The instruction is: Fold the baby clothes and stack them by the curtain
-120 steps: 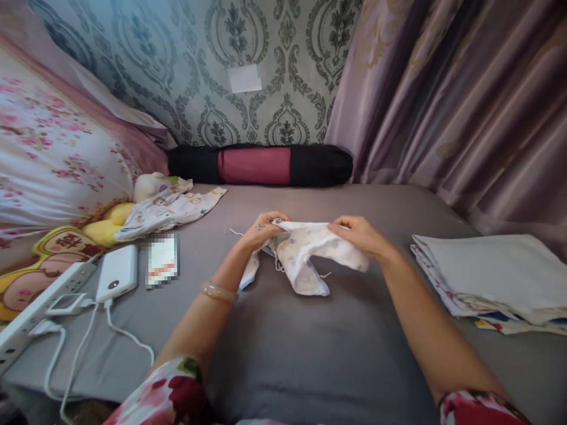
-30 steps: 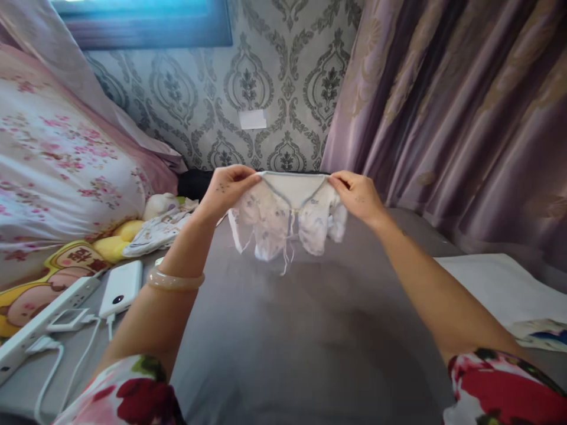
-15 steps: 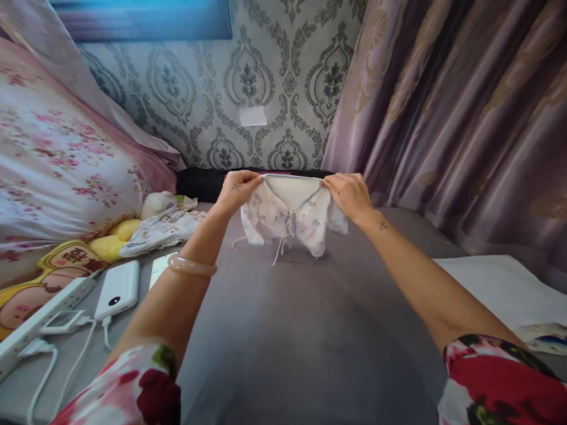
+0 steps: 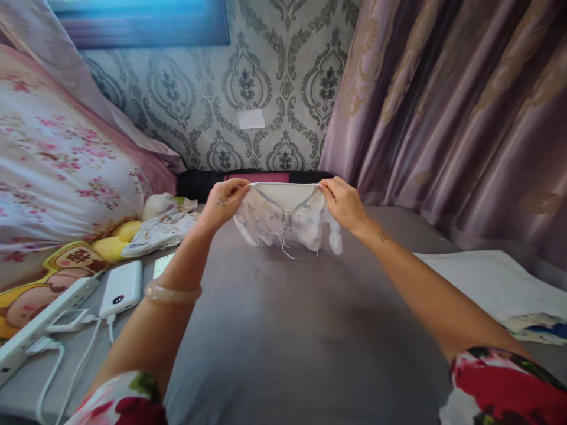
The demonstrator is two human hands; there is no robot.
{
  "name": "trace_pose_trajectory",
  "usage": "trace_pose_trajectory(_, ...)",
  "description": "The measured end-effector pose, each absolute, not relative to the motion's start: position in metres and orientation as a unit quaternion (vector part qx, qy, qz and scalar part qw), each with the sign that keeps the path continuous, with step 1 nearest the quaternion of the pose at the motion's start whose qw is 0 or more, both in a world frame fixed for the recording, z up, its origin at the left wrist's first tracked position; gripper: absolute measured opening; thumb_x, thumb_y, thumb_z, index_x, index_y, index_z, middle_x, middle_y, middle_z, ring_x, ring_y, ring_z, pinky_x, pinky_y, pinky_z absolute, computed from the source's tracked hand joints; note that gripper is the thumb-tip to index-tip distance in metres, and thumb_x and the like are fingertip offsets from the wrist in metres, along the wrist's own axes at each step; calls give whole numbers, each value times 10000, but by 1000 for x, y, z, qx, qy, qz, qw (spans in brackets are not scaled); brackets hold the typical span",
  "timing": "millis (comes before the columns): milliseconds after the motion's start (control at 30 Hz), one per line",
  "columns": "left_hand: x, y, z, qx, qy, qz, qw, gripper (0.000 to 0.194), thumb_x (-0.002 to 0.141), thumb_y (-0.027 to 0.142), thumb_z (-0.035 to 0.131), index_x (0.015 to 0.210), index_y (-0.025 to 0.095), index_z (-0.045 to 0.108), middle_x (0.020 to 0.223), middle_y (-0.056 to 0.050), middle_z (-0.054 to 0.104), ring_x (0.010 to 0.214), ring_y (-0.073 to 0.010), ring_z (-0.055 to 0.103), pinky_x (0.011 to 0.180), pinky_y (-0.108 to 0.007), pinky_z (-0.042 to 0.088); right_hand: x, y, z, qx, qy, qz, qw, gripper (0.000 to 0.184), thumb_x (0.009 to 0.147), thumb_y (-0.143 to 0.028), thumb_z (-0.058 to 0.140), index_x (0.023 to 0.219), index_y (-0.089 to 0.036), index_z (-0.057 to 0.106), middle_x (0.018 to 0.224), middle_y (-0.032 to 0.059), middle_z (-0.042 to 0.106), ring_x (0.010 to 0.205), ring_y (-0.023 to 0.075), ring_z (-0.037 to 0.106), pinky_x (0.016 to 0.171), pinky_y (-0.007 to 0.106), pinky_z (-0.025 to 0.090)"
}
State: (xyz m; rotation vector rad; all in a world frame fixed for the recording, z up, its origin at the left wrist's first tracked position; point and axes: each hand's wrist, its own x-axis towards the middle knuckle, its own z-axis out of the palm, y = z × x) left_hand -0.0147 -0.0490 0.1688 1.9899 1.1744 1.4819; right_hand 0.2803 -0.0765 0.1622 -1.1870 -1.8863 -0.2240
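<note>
A small white baby top (image 4: 305, 221) with a faint print, grey neck trim and dangling tie strings hangs stretched between my hands. My left hand (image 4: 225, 200) pinches its upper left shoulder edge, and my right hand (image 4: 344, 202) pinches the upper right one. The lower part of the garment hangs loose over the grey bed sheet (image 4: 283, 342), somewhat blurred. One sleeve droops below my right hand. Both arms reach far forward.
On the left lie a power strip (image 4: 48, 321), a white power bank (image 4: 121, 288) with cables, a phone (image 4: 162, 265), a printed cloth (image 4: 157, 231) and a yellow cartoon cushion (image 4: 53, 277). White folded fabric (image 4: 491, 280) lies at right, below the curtains (image 4: 443, 118).
Both hands have shifted slightly left and a little down with the baby top, my left hand more so. The hanging fabric and strings have swung.
</note>
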Motion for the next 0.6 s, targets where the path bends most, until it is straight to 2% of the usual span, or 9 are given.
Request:
trace_pose_trajectory(100, -32, -77, 195, 715, 429, 494, 247, 316, 770, 427, 654, 903, 148, 722, 676, -17, 619, 610, -125, 543, 535, -223, 420, 281, -104, 184, -463, -771, -36, 436, 412, 953, -522, 421, 980, -206, 684, 921, 62, 664, 869, 204, 595, 782, 305, 442)
trace_pose_trajectory(200, -43, -83, 219, 717, 459, 428, 304, 385, 754, 475, 664, 950, 148, 724, 686, -23, 632, 610, -126, 569, 556, -233, 453, 285, -112, 203, -455, -779, 72, 425, 391, 908, -518, 503, 951, -179, 693, 837, 35, 677, 762, 176, 589, 681, 276, 440)
trace_pose_trajectory(300, -44, -63, 214, 731, 505, 311, 338, 427, 701, 511, 686, 945, 163, 729, 706, -19, 659, 643, -140, 596, 586, -236, 470, 291, -94, 193, -461, -782, 197, 370, 369, 869, -489, 541, 918, -157, 695, 801, 23, 682, 703, 155, 583, 620, 255, 430)
trace_pose_trajectory(367, -38, -38, 186, 752, 513, 234, 343, 416, 674, 507, 683, 914, 171, 737, 735, -10, 682, 664, -147, 601, 600, -232, 466, 295, -73, 167, -480, -788, 233, 308, 330, 841, -450, 568, 870, -150, 702, 785, 20, 686, 687, 149, 584, 616, 248, 431)
trace_pose_trajectory(467, -20, 0, 121, 783, 507, 148, 330, 321, 718, 416, 622, 866, 157, 743, 740, -14, 694, 687, -155, 604, 627, -235, 461, 298, -42, 110, -530, -798, 203, 203, 242, 860, -340, 555, 819, -150, 700, 813, 42, 700, 730, 171, 610, 639, 249, 432)
trace_pose_trajectory(533, -3, 19, 77, 791, 535, 107, 277, 279, 756, 322, 572, 863, 125, 739, 749, -34, 699, 724, -165, 613, 658, -239, 462, 297, -30, 73, -575, -791, 135, 159, 203, 907, -272, 514, 888, -162, 683, 950, 78, 705, 849, 189, 629, 716, 257, 433)
trace_pose_trajectory(600, 12, 29, 42, 791, 569, 69, 213, 263, 785, 241, 530, 895, 117, 734, 838, -58, 716, 813, -180, 634, 714, -240, 460, 295, -26, 44, -617, -773, 89, 118, 210, 954, -283, 469, 997, -180, 647, 1095, 108, 674, 969, 208, 622, 759, 266, 429)
